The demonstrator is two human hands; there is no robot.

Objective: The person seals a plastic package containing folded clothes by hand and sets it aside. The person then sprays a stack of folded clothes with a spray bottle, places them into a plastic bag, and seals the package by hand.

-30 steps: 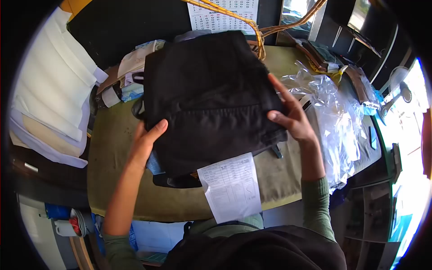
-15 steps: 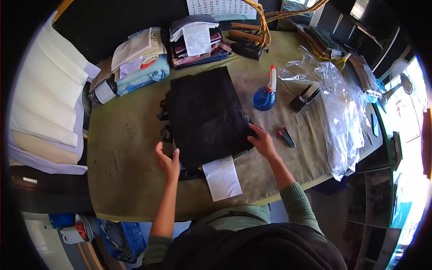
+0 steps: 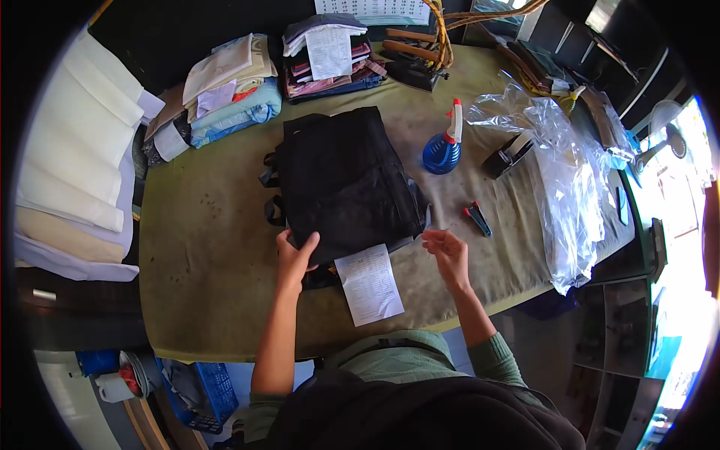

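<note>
A black fabric bag (image 3: 337, 176) with strap loops on its left side lies flat on the cloth-covered table. My left hand (image 3: 294, 261) grips its near left corner, thumb on top and fingers at the edge. Just off the near right corner, my right hand (image 3: 450, 259) is closed in a pinch beside a thin greyish edge. What those fingertips hold, if anything, I cannot make out. Between my hands, a printed paper slip (image 3: 369, 285) sticks out from the bag's near edge. A small black-and-red stapler (image 3: 477, 219) lies right of the bag.
A blue spray bottle (image 3: 441, 152) and a black tape dispenser (image 3: 508, 156) stand to the right, near crumpled clear plastic (image 3: 562, 202). Folded clothes (image 3: 326, 64), bundled linens (image 3: 236, 112) and an iron (image 3: 411, 69) line the back. White cloth (image 3: 71, 150) hangs at left.
My left hand has closed on the bag's near left corner. My right hand has come off the bag's right side, moved slightly toward me and curled its fingers.
</note>
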